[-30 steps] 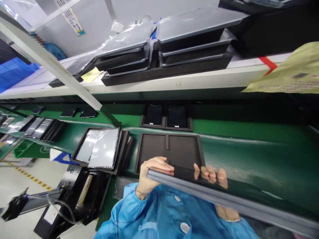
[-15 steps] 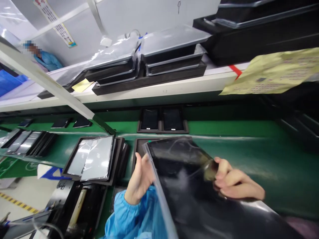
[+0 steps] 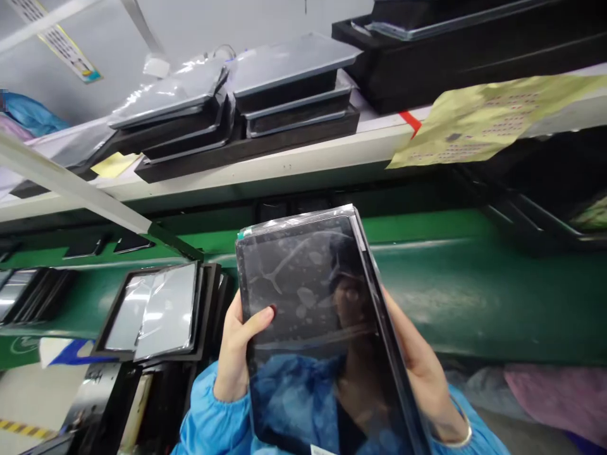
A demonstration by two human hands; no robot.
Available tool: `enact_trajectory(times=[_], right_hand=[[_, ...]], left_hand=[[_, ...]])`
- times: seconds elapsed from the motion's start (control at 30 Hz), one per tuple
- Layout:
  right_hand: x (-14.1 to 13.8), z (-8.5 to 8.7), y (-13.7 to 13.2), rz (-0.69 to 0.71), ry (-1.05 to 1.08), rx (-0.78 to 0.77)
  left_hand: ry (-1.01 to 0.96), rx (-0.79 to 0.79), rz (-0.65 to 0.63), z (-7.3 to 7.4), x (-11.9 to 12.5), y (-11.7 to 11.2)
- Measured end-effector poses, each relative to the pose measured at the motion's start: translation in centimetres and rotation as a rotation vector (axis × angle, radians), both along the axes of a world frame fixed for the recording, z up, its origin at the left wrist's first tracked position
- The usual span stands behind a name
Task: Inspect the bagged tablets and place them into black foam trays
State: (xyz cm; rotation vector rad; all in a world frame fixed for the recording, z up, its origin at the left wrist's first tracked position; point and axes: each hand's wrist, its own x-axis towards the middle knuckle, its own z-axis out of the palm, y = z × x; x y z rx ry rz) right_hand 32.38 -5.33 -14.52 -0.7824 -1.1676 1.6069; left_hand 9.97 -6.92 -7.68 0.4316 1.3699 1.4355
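Note:
A black tablet point(image 3: 303, 328) in clear film is held up in front of me, its glossy screen tilted toward me and full of reflections. My left hand point(image 3: 239, 344) grips its left edge, thumb on the glass and the other fingers hidden behind. Along the right edge, my right hand point(image 3: 422, 373) supports it, with most fingertips out of sight behind the tablet. A white label point(image 3: 321, 450) shows at the tablet's bottom edge. Left of my left hand, film-wrapped silver tablets point(image 3: 168, 309) lie in a dark tray point(image 3: 205, 316).
Above the green bench point(image 3: 474, 297) runs a white shelf point(image 3: 294, 163) with stacked wrapped tablets point(image 3: 294, 60) in black trays. A yellow paper point(image 3: 478, 123) hangs from it. A slanted white post point(image 3: 76, 189) stands at left. Pink cloth point(image 3: 559, 398) lies at lower right.
The tablet has turned upright, its screen now facing me. My left hand has closed on its left edge, where it was open beside it; my right hand has moved down its right side.

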Motion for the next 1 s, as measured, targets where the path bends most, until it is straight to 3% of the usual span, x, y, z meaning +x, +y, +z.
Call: enact_trajectory(times=[0.07,0.33,0.47,0.63,0.73,0.87,1.0], right_hand=[[0.2,-0.5,-0.6,-0.018,0.04,-0.049],[0.3,-2.3,-0.5,-0.013,0.082,0.022],[0.1,-1.9,-0.5,-0.027,0.118,0.001],[0.2,-0.3,-0.7,-0.07,0.125,-0.288],[-0.2,0.2,-0.4,-0.153,0.103,-0.304],[-1.5,-1.4,1.6,-0.086,0.15,-0.349],[-1.6,-7.2,4.9,-0.103,0.052,-0.462]], left_hand=[[0.016,0.0,0.028,0.1,0.2,0.0],[0.064,-0.021,0.051,0.0,0.2,0.4],[0.07,-0.04,0.044,-0.1,0.1,0.5],[0.064,-0.048,0.045,-0.2,-0.1,0.3],[0.12,-0.045,-0.008,-0.6,-0.5,0.2],[0.273,0.051,-0.028,-2.9,-1.6,1.3],[0.314,0.089,-0.09,-8.2,-5.2,3.2]])
